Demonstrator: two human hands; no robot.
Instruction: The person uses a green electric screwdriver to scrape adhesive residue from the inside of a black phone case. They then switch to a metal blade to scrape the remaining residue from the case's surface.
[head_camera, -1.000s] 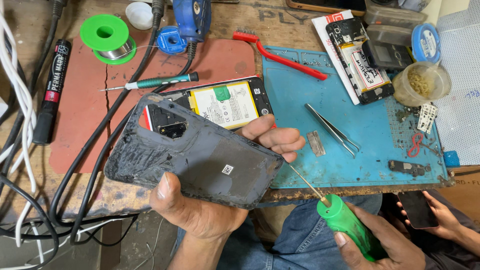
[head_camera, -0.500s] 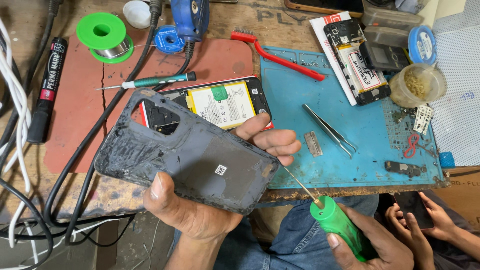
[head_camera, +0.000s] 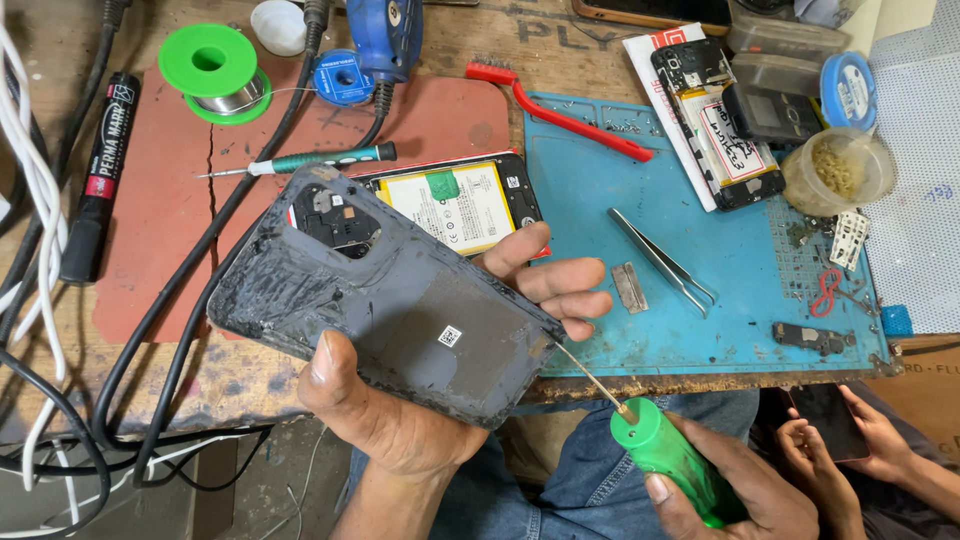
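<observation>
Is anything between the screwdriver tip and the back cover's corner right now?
Nothing visible. The green-handled screwdriver in the right hand has its thin shaft reaching straight to the lower right corner of the grey back cover, which the left hand grips; the left fingers lie above that corner.

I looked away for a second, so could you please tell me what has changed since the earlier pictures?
Little changed: the right hand brought the green-handled tool slightly closer, its tip now at the back cover's corner. The left hand still holds the cover; the bench items stayed put.
</observation>
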